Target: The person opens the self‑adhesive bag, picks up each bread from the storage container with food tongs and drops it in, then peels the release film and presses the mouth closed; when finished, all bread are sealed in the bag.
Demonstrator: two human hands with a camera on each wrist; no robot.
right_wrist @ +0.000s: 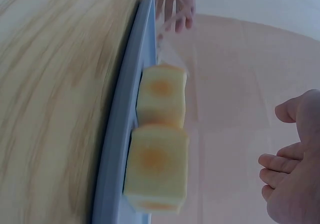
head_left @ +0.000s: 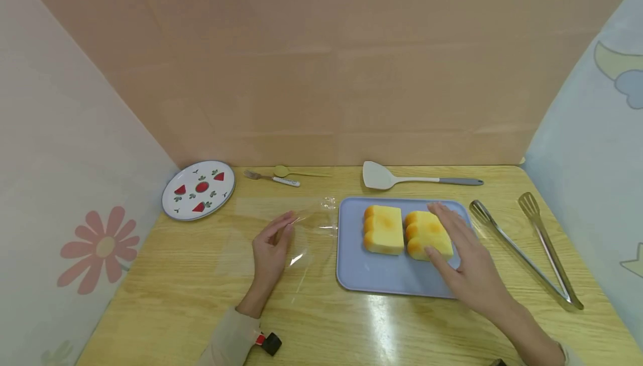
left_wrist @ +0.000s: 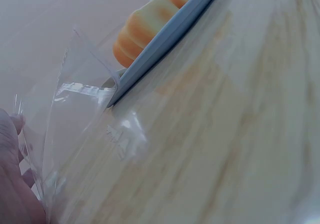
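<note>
My left hand (head_left: 271,249) pinches a clear plastic bag (head_left: 313,224) between thumb and fingers, left of a blue tray (head_left: 351,277). In the left wrist view the bag (left_wrist: 75,114) stands partly raised, with its opening towards the tray. Two yellow bread slices (head_left: 385,229) with browned, lobed edges lie side by side on the tray. Over the right-hand bread slice (head_left: 419,237) hovers my right hand (head_left: 469,265), thumb and fingers spread apart with nothing between them. In the right wrist view this hand (right_wrist: 295,164) is apart from both slices.
A plate with strawberry and watermelon prints (head_left: 201,187) lies at the back left. A small fork (head_left: 271,178) and a yellow spoon (head_left: 301,172) are beside it. Behind the tray lies a white spatula (head_left: 382,177); metal tongs (head_left: 547,254) lie spread on the right. Walls enclose the table.
</note>
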